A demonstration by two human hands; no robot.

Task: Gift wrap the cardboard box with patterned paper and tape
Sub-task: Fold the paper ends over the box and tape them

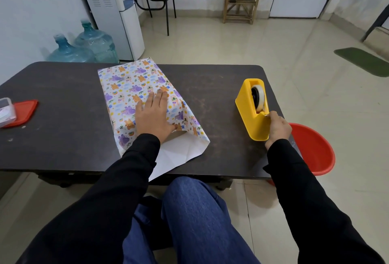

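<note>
Blue-trousered legs (pixel 200 221) are filling the foreground below the dark table (pixel 63 99); left hand (pixel 153 114) is lying flat, fingers straight, pressing the patterned paper (pixel 128 82) folded over the cardboard box at table centre, the box itself being hidden; white paper underside is overhanging the near edge; right hand (pixel 277 125), fingers curled, is pinching the end of the tape (pixel 260 97) at the cutter of the yellow dispenser (pixel 248 116), well apart to the right; a red basin (pixel 315 150) is sitting by the table's right end.

One counter (pixel 63 95) carries one patterned paper sheet (pixel 126 86), one tape dispenser (pixel 248 114), one tape roll (pixel 260 97), one red lid (pixel 24 112), one clear tub (pixel 6 111). Beside the counter: two water jugs (pixel 69 52), one red basin (pixel 313 147).
</note>
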